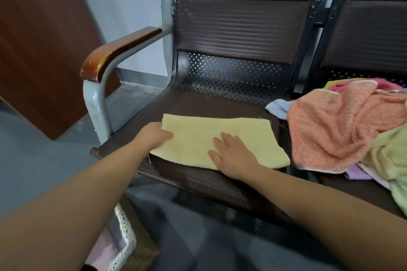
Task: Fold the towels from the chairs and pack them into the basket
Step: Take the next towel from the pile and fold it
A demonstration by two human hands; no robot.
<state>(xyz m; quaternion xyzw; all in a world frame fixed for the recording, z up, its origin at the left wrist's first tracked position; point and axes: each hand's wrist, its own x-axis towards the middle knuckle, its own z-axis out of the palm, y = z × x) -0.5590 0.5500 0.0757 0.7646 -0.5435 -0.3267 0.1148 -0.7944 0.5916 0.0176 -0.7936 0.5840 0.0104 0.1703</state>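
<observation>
Judging by how things lie, the task is reckoned well short of done: one yellow towel (220, 138) is spread flat near the front edge of the chair seat (198, 103), seemingly part-folded, and is pressed by the right hand (233, 154) with straight fingers. The left hand (156, 134) is laid on the towel's left edge; whether that edge is pinched cannot be told. A loose pile of towels (334, 125), orange, green, pink, blue and lilac, is left unfolded on the neighbouring seat (356, 191). What is taken for the basket (125, 235), lace-trimmed, is seen below the seat's front left corner, with something pink inside. No writing or brand can be read.
</observation>
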